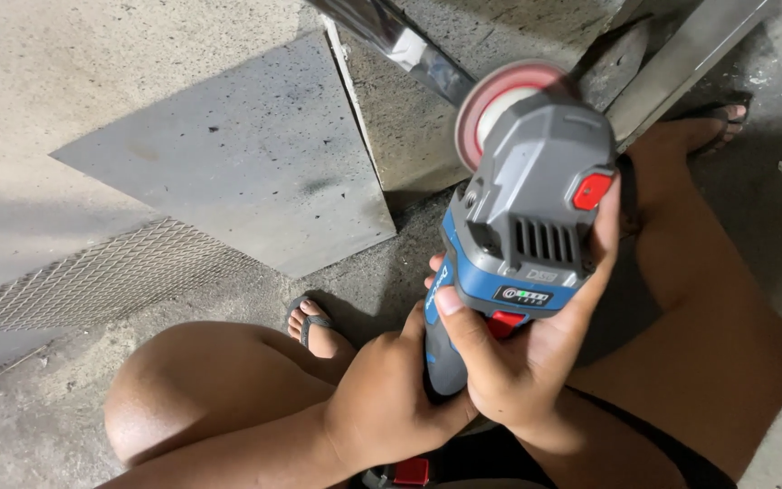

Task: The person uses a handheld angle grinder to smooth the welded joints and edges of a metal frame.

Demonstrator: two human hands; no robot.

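A cordless angle grinder (527, 208), grey and blue with red buttons, is held upright in front of me, its round red-rimmed disc (500, 104) pointing away. My right hand (536, 353) wraps the battery end from below and the right, thumb on the blue band. My left hand (391, 398) grips the dark handle (441, 358) lower down, beside the right hand. I am squatting; my knees and sandalled feet frame the tool.
A flat grey metal sheet (246, 154) lies on the concrete floor to the left, with a strip of wire mesh (92, 281) below it. A concrete block (418, 118), a shiny metal tube (409, 45) and a metal bar (690, 54) lie behind the grinder.
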